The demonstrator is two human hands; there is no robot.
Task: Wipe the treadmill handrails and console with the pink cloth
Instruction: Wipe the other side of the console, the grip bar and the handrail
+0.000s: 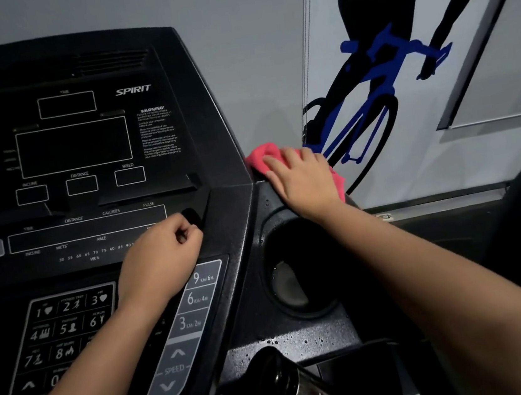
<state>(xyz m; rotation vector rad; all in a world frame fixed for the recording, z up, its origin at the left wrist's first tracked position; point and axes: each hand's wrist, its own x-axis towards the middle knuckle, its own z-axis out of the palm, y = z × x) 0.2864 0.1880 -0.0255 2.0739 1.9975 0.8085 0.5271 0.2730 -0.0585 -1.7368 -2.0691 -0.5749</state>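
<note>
The black treadmill console (160, 137) fills the left half of the view, its screens dark. The pink cloth (259, 157) lies on the console's upper right corner, at the edge beside the wall. My right hand (303, 179) presses flat on the cloth with straight fingers, covering most of it. My left hand (161, 258) rests on the console below the lower display, its fingers curled into a loose fist with nothing seen in it. A metal handrail grip (296, 390) shows at the bottom centre.
A round cup holder (298, 274) sits in the console's right wing below my right hand. Water droplets (303, 339) dot that wing. The speed keypad (186, 324) lies under my left wrist. A wall with a cyclist graphic (370, 85) stands close behind.
</note>
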